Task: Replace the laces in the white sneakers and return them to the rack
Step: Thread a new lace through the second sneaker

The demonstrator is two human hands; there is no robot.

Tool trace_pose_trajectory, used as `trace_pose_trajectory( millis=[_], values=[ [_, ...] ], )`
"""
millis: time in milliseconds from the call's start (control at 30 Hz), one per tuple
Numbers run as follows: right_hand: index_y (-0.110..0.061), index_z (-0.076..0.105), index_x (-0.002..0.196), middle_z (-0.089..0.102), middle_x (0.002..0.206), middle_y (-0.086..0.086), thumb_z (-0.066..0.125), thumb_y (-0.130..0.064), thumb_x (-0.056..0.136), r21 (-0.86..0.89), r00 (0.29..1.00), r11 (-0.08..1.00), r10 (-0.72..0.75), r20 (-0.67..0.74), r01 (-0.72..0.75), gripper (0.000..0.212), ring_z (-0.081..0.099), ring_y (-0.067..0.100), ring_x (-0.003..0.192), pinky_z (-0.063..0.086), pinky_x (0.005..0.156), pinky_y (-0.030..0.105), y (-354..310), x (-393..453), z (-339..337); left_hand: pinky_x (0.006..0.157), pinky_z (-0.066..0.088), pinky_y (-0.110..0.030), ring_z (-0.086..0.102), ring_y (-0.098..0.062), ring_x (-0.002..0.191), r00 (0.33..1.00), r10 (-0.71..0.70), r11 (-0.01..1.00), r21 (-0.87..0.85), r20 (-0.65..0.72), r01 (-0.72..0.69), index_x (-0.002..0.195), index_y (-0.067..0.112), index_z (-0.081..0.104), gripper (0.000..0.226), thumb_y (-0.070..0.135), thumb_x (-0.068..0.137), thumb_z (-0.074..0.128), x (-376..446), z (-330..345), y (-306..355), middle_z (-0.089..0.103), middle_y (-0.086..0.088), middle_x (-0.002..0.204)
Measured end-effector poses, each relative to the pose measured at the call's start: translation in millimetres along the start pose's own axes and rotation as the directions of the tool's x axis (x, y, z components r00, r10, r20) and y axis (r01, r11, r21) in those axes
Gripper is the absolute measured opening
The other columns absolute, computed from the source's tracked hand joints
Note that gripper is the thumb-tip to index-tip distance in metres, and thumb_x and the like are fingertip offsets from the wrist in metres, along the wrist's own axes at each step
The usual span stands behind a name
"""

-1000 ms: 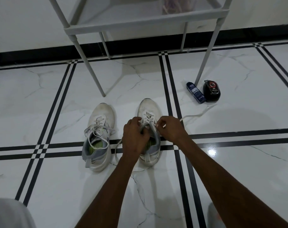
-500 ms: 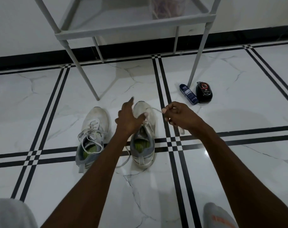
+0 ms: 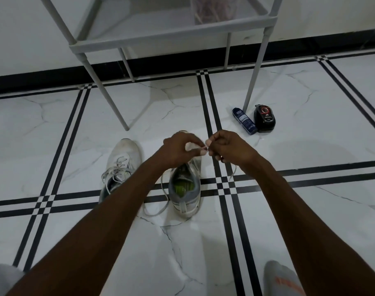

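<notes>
Two white sneakers stand side by side on the marble floor. The left sneaker [image 3: 121, 161] keeps its lace loosely threaded. The right sneaker [image 3: 185, 189] sits under my hands, its toe hidden by them. My left hand [image 3: 180, 149] and my right hand [image 3: 229, 149] meet above its toe, and both pinch the white lace [image 3: 200, 148] between fingertips. One loose stretch of lace loops on the floor left of the shoe; another hangs below my right wrist. The grey rack [image 3: 173, 33] stands beyond the shoes.
A blue tube [image 3: 244, 121] and a black polish container [image 3: 264, 118] lie by the rack's front right leg. A clear bag with pinkish contents [image 3: 214, 11] sits on the rack shelf. My socked foot [image 3: 284, 278] shows at the bottom right. A black skirting runs along the wall.
My hands rose from the shoe's eyelets and came together above the toe, both now pinching the lace. The lace has been pulled out of the right sneaker's upper eyelets.
</notes>
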State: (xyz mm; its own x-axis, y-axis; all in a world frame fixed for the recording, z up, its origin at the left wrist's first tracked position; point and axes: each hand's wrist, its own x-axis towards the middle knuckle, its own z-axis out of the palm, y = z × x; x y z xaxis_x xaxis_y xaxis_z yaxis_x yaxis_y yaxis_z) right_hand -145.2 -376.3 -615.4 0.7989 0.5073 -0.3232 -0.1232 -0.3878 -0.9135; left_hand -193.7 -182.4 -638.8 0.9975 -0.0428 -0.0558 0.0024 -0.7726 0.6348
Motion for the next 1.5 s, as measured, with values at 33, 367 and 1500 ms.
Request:
trace_pose_trajectory(
  millis=[33, 367, 1500],
  values=[
    [-0.004, 0.06, 0.11, 0.071, 0.079, 0.003, 0.061, -0.024, 0.098, 0.002, 1.0, 1.0, 0.001, 0.002, -0.001, 0.023, 0.056, 0.013, 0.063, 0.043, 0.054, 0.022, 0, 1, 1, 0.104, 0.035, -0.048, 0.06, -0.009, 0.107, 0.996, -0.044, 0.995, 0.086, -0.078, 0.051, 0.099, 0.034, 0.076, 0.018, 0.047, 0.09, 0.069, 2, -3, 3, 0.07, 0.018, 0.098],
    [0.002, 0.056, 0.112, 0.074, 0.092, 0.018, 0.061, -0.018, 0.097, 0.043, 1.0, 0.999, -0.005, 0.017, 0.005, 0.026, 0.057, 0.015, 0.062, 0.043, 0.057, 0.027, -1, 3, 12, 0.099, 0.041, -0.054, 0.064, -0.004, 0.102, 0.991, -0.049, 0.997, -0.061, -0.128, 0.041, 0.095, 0.042, 0.075, 0.017, 0.052, 0.082, 0.073, -6, -2, -14, 0.072, 0.025, 0.094],
    [-0.004, 0.077, 0.084, 0.061, 0.077, -0.01, 0.071, -0.011, 0.087, -0.397, 0.934, 0.85, -0.354, 0.055, 0.346, 0.01, 0.058, 0.005, 0.079, 0.045, 0.075, 0.017, 32, 26, 78, 0.065, 0.062, -0.03, 0.075, -0.016, 0.083, 0.808, -0.577, 0.598, -0.737, -0.123, 0.315, 0.104, 0.007, 0.077, 0.014, 0.013, 0.096, 0.067, -97, 30, -25, 0.077, -0.009, 0.093]
  ],
)
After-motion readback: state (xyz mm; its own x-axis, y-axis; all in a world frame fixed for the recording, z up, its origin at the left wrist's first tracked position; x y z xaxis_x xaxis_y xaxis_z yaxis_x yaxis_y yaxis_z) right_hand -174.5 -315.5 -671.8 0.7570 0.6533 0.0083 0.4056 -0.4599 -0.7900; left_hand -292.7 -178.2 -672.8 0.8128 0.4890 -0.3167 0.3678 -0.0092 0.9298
